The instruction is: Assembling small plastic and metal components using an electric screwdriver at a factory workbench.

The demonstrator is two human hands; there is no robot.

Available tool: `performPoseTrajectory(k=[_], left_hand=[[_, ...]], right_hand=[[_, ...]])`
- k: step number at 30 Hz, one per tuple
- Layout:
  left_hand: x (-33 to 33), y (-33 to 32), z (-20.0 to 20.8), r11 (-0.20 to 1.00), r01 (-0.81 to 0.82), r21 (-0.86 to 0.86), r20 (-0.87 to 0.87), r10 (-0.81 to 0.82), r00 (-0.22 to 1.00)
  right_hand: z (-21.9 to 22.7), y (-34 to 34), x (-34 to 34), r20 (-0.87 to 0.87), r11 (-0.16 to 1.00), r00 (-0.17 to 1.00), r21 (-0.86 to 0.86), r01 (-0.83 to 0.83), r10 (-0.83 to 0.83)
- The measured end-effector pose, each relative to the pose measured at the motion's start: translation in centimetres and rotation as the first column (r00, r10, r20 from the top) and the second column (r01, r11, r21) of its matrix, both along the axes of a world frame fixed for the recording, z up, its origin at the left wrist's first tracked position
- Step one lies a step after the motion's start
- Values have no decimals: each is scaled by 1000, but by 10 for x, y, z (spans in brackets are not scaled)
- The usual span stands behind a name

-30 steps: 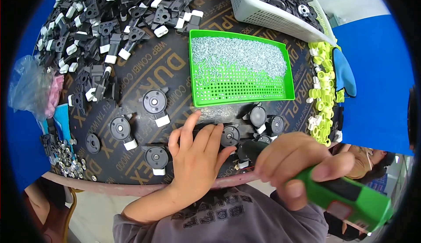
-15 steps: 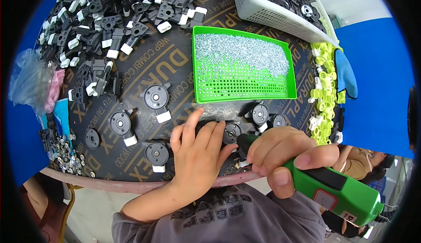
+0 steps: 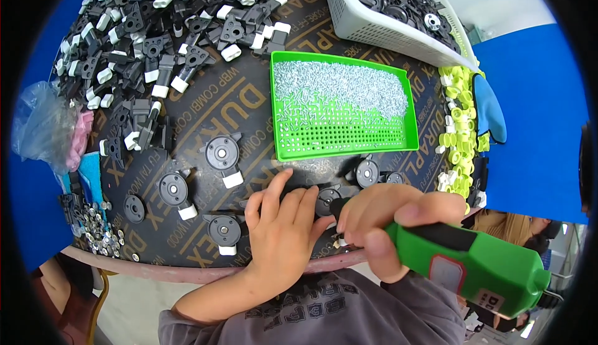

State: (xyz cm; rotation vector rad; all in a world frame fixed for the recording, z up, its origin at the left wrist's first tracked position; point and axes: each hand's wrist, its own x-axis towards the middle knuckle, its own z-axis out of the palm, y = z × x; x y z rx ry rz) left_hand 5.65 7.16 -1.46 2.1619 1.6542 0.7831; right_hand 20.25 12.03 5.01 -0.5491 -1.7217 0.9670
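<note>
My right hand [image 3: 389, 223] is wrapped round a green electric screwdriver [image 3: 479, 264], with a finger on the black strip of its body. The black nose of the screwdriver points left at a black plastic part with a round disc [image 3: 326, 200] on the tabletop; its tip is hard to make out. My left hand [image 3: 279, 233] steadies that part, index finger and thumb at the disc's edge, the other fingers spread over dark plastic partly hidden beneath them. Close to my left hand lie similar disc parts with white ends [image 3: 224, 230]. Another disc part [image 3: 366, 173] lies beyond the screwdriver.
A green tray [image 3: 346, 156] of small silvery screws stands ahead. Black parts with white ends [image 3: 156, 46] are heaped at the far left. A white basket [image 3: 374, 30] holds black discs. Yellow-green rings [image 3: 461, 127] line the right edge; small metal pieces [image 3: 99, 230] lie at the left.
The screwdriver and my right hand have shifted slightly left and down, the screwdriver lying flatter. My left hand keeps its place at the part. The whole view has tilted a little.
</note>
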Motion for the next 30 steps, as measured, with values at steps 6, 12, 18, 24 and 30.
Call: performPoseTrajectory(k=[6,12,18,24,30], left_hand=[[0,-4,-4,999,-16,28,-6,16,1000],[0,-2,-1,1000,-5,10,-35,5,999],[-1,0,0,1000,-7,-10,-33,7,999],[0,-1,1,1000,0,1,-31,0,1000],[-2,-2,0,999,14,31,-8,-14,1000]], right_hand=[[16,16,14,-233,994,966,-37,103,-109],[-13,51,14,-58,964,971,-153,220,-231],[-20,56,14,4,984,988,-96,151,-152],[-22,56,17,31,990,990,-27,139,-138],[22,21,9,-320,975,922,-130,183,-216]])
